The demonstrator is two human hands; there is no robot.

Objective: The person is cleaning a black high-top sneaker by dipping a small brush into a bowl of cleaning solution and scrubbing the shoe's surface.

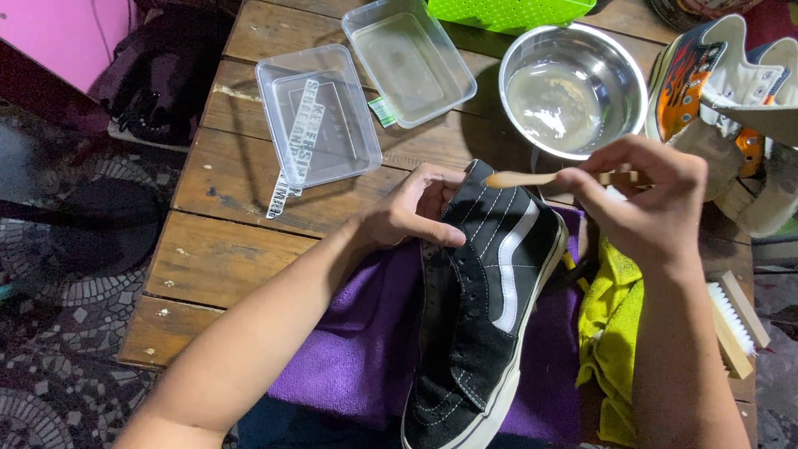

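While our left hand (416,212) is steadying the black shoe (486,308), our right hand (644,195) is gripping a wooden-handled brush (532,178), head hidden, probably needing wetting in the steel bowl (619,62).

Wooden surface (224,191) carrying 2 clear plastic containers (318,116) (409,58), a steel bowl (573,87) and a green basket (507,12). At right: flame-patterned sneaker (706,75), yellow cloth (611,333), white-bristled scrub brush (736,320).

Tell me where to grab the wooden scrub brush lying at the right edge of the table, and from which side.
Probably best to take the scrub brush by its long wooden back, pinching across the narrow width from above. It lies on its side at the table edge, white bristles facing left, so the bare wood faces right.
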